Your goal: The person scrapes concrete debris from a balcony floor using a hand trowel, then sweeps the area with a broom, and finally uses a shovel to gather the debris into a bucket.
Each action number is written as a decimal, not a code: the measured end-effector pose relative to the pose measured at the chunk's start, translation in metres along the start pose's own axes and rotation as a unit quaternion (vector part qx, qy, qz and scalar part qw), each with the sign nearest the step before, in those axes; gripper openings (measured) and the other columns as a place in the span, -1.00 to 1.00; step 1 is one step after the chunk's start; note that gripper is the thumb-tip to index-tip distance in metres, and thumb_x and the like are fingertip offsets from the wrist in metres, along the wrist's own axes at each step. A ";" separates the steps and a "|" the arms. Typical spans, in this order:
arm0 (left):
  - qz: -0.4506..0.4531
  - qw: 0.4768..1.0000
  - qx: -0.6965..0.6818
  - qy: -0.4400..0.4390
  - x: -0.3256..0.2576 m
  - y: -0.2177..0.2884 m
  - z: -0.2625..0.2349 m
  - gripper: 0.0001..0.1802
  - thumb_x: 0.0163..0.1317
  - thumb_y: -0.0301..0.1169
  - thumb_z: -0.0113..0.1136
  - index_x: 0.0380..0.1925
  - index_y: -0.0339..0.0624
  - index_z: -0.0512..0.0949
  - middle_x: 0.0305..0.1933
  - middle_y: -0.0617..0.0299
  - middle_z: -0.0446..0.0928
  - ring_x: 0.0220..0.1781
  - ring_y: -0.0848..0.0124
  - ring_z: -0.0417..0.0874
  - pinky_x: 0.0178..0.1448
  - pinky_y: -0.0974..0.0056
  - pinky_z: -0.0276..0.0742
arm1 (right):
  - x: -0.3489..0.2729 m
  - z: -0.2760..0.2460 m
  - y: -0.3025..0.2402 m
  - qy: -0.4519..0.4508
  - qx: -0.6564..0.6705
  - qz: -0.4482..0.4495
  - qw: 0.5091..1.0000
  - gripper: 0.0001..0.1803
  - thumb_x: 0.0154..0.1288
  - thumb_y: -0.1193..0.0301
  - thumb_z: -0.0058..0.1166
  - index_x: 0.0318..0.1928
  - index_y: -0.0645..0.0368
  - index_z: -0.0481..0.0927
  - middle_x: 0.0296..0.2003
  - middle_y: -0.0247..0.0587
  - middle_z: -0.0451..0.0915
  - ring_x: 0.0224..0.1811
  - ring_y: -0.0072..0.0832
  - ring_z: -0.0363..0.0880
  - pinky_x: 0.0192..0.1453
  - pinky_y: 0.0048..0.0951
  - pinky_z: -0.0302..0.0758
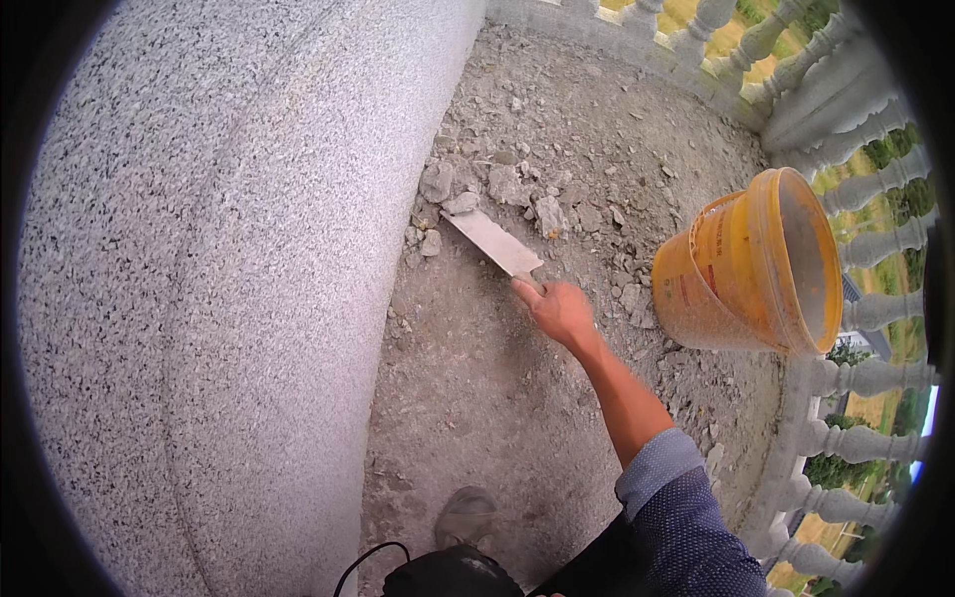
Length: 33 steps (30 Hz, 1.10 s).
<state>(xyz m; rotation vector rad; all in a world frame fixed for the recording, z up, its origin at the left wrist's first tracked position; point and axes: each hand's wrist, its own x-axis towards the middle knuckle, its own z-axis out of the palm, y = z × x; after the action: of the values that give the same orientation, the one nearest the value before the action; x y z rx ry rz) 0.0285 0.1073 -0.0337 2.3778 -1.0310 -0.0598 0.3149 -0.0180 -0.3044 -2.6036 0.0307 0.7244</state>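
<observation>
My right hand (560,312) is wrapped round the short handle of a mason's trowel (494,242) with a long, flat, cleaver-shaped blade. The blade points up and left, low over the dusty floor. Its far end meets a grey lump of mortar (462,203) near the foot of the speckled wall. Several larger broken chunks lie just beyond, among them a pale chunk (508,185) and a whitish block (551,217). My left hand is out of the picture.
To the right stands a dusty yellow bucket (731,264) with a handle. A speckled stone wall (229,298) fills the left side. Loose rubble (597,109) covers the far floor. A balustrade (875,310) curves along the right and back. My shoe (466,515) is below.
</observation>
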 end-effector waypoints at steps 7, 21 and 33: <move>-0.001 1.000 0.016 0.019 -0.005 0.005 -0.001 -0.64 0.30 -0.37 0.01 0.04 -0.30 0.46 -0.26 -0.09 0.54 -0.22 0.09 0.59 0.00 0.05 0.56 | 0.002 0.028 0.021 0.010 0.262 0.035 0.964 -0.24 0.27 -0.32 -0.02 -0.67 0.14 0.36 -0.73 -0.36 0.29 -0.72 -0.50 0.22 -0.64 -0.32 0.17; 0.013 1.000 -0.004 0.006 -0.002 -0.001 -0.002 -0.62 0.31 -0.36 -0.01 0.07 -0.35 0.43 -0.28 -0.12 0.54 -0.23 0.06 0.59 -0.02 0.02 0.57 | -0.049 0.034 0.014 0.000 -0.025 -0.180 0.983 -0.33 0.32 -0.23 -0.08 -0.35 0.21 0.62 -0.51 0.14 0.62 -0.45 0.08 0.62 -0.36 -0.04 0.53; -0.014 0.999 -0.032 -0.004 0.007 -0.016 -0.003 -0.64 0.30 -0.36 -0.01 0.03 -0.33 0.48 -0.27 -0.11 0.54 -0.21 0.08 0.59 0.00 0.05 0.57 | -0.020 -0.032 0.035 -0.131 -0.286 -0.407 0.857 -0.30 0.26 -0.32 -0.10 -0.40 0.12 0.59 -0.55 -0.04 0.63 -0.41 -0.07 0.67 -0.30 -0.09 0.58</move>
<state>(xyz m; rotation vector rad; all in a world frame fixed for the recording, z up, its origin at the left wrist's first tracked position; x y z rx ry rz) 0.0452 0.1131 -0.0381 2.3364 -0.9840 -0.1101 0.3080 -0.0648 -0.2843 -2.5930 -1.4741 0.8087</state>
